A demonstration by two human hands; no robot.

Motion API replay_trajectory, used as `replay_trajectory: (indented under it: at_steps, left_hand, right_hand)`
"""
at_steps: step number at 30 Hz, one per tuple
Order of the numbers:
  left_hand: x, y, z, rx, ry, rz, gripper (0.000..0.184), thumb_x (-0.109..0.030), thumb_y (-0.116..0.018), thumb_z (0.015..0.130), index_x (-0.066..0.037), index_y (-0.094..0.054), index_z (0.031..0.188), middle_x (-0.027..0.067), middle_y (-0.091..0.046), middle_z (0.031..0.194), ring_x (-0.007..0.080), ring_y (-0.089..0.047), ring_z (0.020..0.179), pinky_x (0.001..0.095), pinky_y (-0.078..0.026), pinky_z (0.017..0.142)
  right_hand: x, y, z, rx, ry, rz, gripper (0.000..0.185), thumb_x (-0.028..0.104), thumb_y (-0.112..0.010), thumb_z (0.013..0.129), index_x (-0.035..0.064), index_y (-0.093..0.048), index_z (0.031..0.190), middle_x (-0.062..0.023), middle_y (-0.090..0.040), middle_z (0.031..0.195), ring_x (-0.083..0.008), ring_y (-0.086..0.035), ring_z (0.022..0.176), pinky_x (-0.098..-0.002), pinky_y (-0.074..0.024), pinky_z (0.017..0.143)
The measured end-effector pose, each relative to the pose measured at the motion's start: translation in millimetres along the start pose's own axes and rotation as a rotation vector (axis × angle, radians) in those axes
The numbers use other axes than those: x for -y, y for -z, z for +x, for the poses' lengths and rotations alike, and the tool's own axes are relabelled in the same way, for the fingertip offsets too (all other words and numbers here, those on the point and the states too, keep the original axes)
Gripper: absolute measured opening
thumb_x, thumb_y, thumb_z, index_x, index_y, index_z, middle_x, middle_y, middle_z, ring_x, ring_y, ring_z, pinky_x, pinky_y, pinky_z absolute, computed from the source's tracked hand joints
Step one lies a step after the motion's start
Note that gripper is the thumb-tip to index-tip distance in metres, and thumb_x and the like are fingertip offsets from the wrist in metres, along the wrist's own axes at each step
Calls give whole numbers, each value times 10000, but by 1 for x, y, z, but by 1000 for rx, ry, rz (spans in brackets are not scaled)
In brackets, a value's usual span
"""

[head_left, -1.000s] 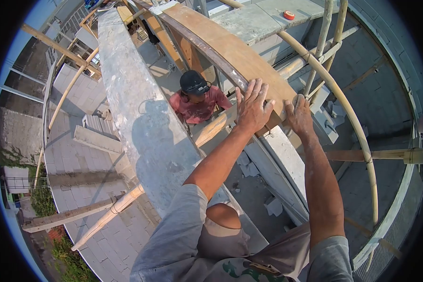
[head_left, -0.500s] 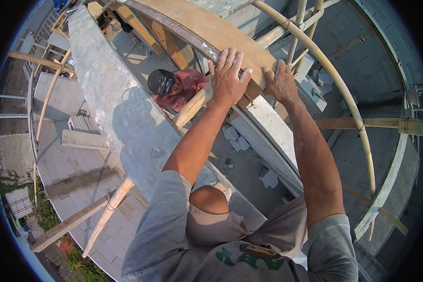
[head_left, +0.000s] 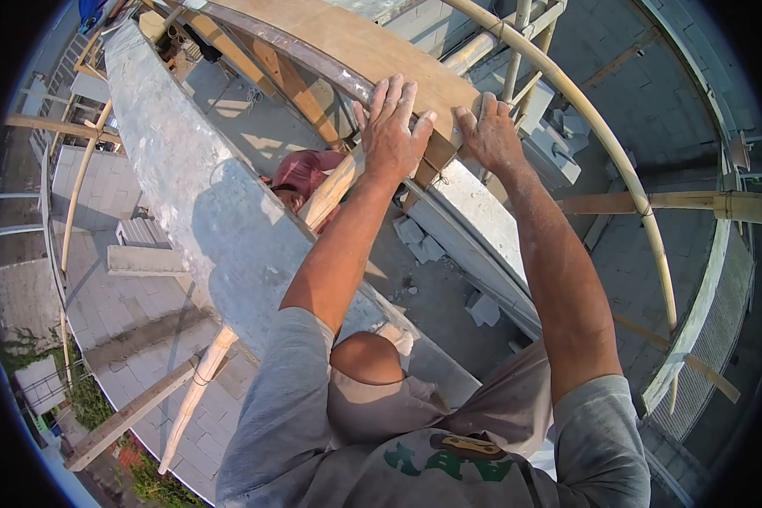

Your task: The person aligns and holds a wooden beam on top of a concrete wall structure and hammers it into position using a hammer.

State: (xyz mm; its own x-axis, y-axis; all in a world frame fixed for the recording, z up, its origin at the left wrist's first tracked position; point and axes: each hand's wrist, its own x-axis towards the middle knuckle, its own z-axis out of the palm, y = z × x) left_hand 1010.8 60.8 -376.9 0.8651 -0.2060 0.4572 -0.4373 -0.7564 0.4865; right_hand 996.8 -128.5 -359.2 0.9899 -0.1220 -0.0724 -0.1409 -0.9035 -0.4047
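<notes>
My left hand (head_left: 391, 129) lies on the near end of a long brown wooden board (head_left: 360, 51), fingers spread over its dark left edge. To its right, my right hand (head_left: 493, 140) rests at the board's right edge with fingers apart and the thumb on the wood. Neither hand grips anything that I can see. Just below the board's end runs a pale block wall top (head_left: 487, 207). A co-worker in a red shirt (head_left: 309, 169) is bent low beneath and left of my hands, partly hidden by a round pole (head_left: 334, 188) and a grey plank.
A wide, stained grey plank (head_left: 173, 152) slopes along my left, with my shadow on it. Bamboo poles (head_left: 605, 127) curve at the right. Broken white blocks (head_left: 483, 309) lie on the floor below. A wooden beam (head_left: 135, 411) juts out at the lower left, high above greenery.
The view has shifted, so the board and hands appear further left and higher. The co-worker has bent down, and the cap has gone out of sight. Both hands have stayed on the board.
</notes>
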Motion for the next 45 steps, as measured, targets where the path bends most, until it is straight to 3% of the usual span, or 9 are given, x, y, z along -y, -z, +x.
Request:
replay_trajectory:
  at_steps: [2,3,5,11,23,29,38,45]
  left_hand:
    - [0,0,0,3,4,-10,607,-454,-563,925,-99,-497,1413,124,-395,1521,314,-281,1434,656,-127,1125]
    - [0,1,0,4,6,-16,608,-455,-565,923,-101,-497,1413,124,-395,1521,313,-282,1433,654,-126,1127]
    - [0,0,0,7,4,-9,607,-455,-569,921,-104,-499,1412,123,-396,1521,312,-284,1432,651,-128,1127]
    - [-2,0,-1,15,-1,-2,586,-433,-579,921,-93,-519,1395,130,-406,1513,322,-297,1421,622,-154,1122]
    - [2,0,0,-3,-22,-24,571,-396,-615,909,-78,-543,1378,135,-428,1498,316,-319,1407,542,-189,1131]
    - [2,0,0,1,-14,3,561,-386,-610,912,-83,-542,1380,130,-430,1498,318,-322,1406,544,-179,1137]
    - [1,2,-1,31,9,-7,561,-402,-579,925,-81,-537,1383,131,-393,1522,319,-288,1425,628,-157,1122]
    - [-1,3,-2,0,-14,-9,550,-394,-568,931,-61,-545,1368,147,-408,1507,332,-311,1406,601,-174,1120]
  right_hand:
    - [18,16,-9,0,-67,33,649,472,-400,1010,-75,-371,1357,-282,-444,1249,-477,-480,1201,-518,-427,1016]
    - [28,33,-16,89,29,-60,553,431,-376,1026,-12,-466,1344,-275,-442,1255,-445,-452,1202,-521,-411,1028]
    - [29,36,-17,116,41,-101,505,409,-360,1033,28,-518,1325,-273,-438,1258,-424,-431,1204,-523,-400,1036]
    - [11,6,-5,-16,-41,-10,736,541,-422,985,-76,-340,1377,-292,-462,1282,-483,-498,1218,-494,-458,992]
    - [19,13,-14,-79,-23,7,678,498,-445,987,-81,-390,1337,-284,-484,1240,-457,-521,1179,-493,-472,970]
    - [17,10,-14,-94,-24,61,674,491,-434,992,-83,-386,1342,-278,-486,1244,-447,-534,1166,-495,-478,961]
    - [22,16,-16,-35,-75,92,690,491,-451,988,-58,-347,1392,-271,-472,1262,-435,-525,1184,-483,-477,961]
    - [21,14,-16,-69,-68,107,718,491,-452,989,-61,-314,1428,-278,-461,1290,-446,-516,1181,-478,-448,990]
